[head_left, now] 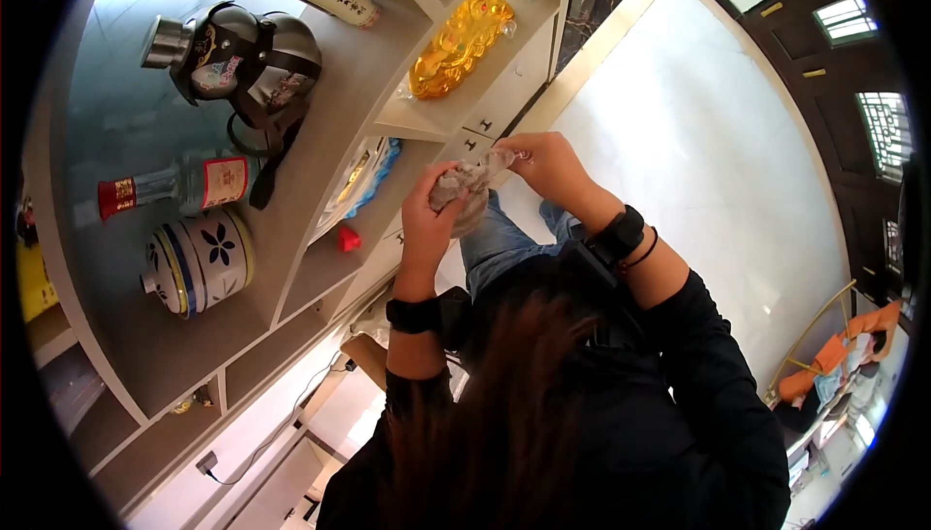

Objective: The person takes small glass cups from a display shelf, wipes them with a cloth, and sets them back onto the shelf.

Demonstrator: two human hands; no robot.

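Note:
A clear plastic bag [471, 202] with pale brownish contents, too small to make out, is held between my two hands in front of the shelf unit. My left hand [429, 210] has its fingers wrapped round the bag's upper left side. With bent, closed fingers, my right hand [548, 163] pinches the bag's gathered, twisted end [500, 158]. The lower part of the bag bulges beneath my left fingers, over my jeans.
Shelves [335, 137] on the left hold a metal flask [281, 55], a glass bottle [208, 184], a patterned jar [208, 256], a gold ornament [464, 40] and a red object [348, 238]. Small-knobbed drawers [485, 125] stand just beyond my hands. Orange fabric [834, 351] lies at the far right.

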